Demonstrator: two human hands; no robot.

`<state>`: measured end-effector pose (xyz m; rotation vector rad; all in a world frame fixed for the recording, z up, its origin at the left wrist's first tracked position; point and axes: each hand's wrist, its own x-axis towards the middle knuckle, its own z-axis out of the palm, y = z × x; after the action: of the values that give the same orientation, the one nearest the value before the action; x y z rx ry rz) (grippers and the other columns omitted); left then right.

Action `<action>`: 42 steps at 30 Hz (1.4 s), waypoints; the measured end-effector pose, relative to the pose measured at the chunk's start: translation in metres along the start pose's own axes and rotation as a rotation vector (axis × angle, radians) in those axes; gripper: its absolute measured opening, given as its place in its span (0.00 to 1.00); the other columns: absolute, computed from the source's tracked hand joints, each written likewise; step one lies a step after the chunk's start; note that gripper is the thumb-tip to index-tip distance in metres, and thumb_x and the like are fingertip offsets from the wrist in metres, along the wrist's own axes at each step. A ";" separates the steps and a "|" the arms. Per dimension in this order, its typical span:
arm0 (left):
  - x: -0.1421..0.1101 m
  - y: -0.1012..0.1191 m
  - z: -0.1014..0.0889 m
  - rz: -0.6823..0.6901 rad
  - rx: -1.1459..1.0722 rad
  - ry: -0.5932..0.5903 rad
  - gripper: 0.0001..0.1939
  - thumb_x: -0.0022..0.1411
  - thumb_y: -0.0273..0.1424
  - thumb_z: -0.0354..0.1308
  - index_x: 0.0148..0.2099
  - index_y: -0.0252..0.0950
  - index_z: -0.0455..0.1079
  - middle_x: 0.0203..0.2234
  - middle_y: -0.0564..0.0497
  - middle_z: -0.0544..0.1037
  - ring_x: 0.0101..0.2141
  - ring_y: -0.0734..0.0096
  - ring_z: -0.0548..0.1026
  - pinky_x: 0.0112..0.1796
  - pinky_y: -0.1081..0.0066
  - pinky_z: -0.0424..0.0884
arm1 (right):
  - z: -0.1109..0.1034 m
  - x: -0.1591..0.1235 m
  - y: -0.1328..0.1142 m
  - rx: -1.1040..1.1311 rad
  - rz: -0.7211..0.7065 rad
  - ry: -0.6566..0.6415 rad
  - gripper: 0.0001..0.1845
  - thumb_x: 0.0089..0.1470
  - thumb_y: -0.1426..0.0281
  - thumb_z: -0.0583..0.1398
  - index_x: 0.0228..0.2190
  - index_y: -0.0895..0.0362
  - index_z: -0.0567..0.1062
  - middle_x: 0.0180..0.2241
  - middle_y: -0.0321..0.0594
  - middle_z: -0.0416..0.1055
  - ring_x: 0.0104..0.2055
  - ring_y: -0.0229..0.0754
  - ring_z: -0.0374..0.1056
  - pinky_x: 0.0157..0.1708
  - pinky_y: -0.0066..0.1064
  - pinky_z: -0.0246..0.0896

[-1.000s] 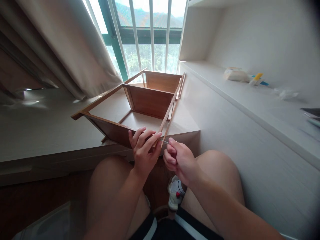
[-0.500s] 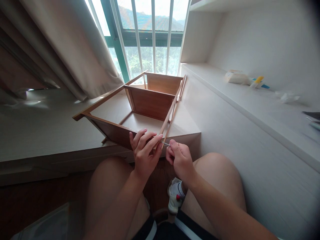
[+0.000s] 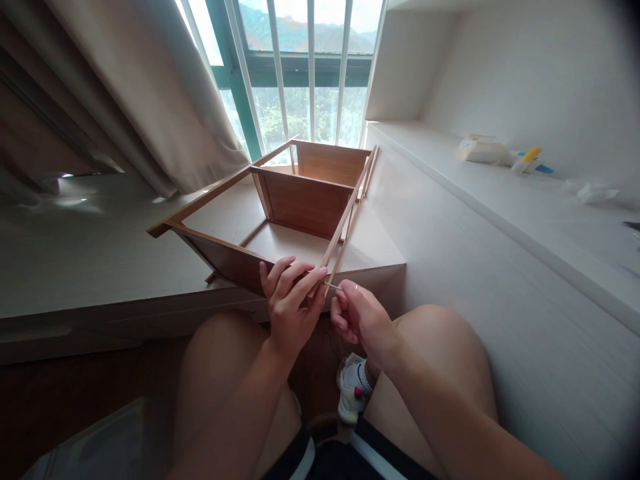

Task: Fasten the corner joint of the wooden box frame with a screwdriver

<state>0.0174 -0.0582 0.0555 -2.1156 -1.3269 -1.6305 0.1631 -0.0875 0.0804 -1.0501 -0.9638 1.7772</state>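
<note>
Bracing the wooden shelf frame (image 3: 300,200) corner, left hand (image 3: 290,303) grips narrow; right hand (image 3: 357,317) is closed on a thin metal tool (image 3: 331,285). Risk, as judged: the tool slipping off the joint; the frame overhangs the worktop (image 3: 100,267) edge and could tip.

Shelf frame (image 3: 300,200): brown wood-grain panels, smooth, satin sheen.
Tool (image 3: 331,285): thin metal shaft, shiny.
Platform (image 3: 100,260): pale wood-look laminate, matt, fine grain.
Curtain (image 3: 150,100): beige cloth, matt, soft folds.
Window bars (image 3: 310,67): white painted metal, smooth.
Floor (image 3: 75,393): dark wood, glossy.
</note>
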 end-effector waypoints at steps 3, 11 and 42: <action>0.000 0.000 0.000 -0.009 0.000 -0.005 0.11 0.63 0.29 0.63 0.48 0.45 0.78 0.43 0.52 0.80 0.57 0.67 0.71 0.70 0.56 0.49 | -0.007 0.000 0.012 -0.215 -0.162 0.106 0.29 0.60 0.43 0.51 0.34 0.57 0.56 0.22 0.29 0.58 0.20 0.26 0.52 0.19 0.18 0.47; 0.000 0.000 -0.001 -0.015 0.004 -0.017 0.10 0.63 0.29 0.63 0.47 0.44 0.78 0.44 0.51 0.80 0.57 0.67 0.70 0.70 0.56 0.50 | -0.041 -0.002 0.025 -0.909 -0.619 0.423 0.18 0.62 0.57 0.58 0.44 0.58 0.66 0.29 0.33 0.68 0.28 0.26 0.62 0.32 0.18 0.56; 0.000 0.000 0.001 -0.003 -0.015 -0.009 0.12 0.63 0.28 0.64 0.48 0.45 0.77 0.44 0.52 0.80 0.58 0.67 0.69 0.70 0.56 0.47 | -0.047 0.002 0.023 -0.955 -0.961 0.407 0.07 0.62 0.69 0.59 0.37 0.59 0.75 0.31 0.37 0.71 0.31 0.27 0.63 0.34 0.20 0.59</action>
<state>0.0175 -0.0577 0.0551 -2.1322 -1.3256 -1.6394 0.1994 -0.0844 0.0428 -1.1144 -1.7017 0.2562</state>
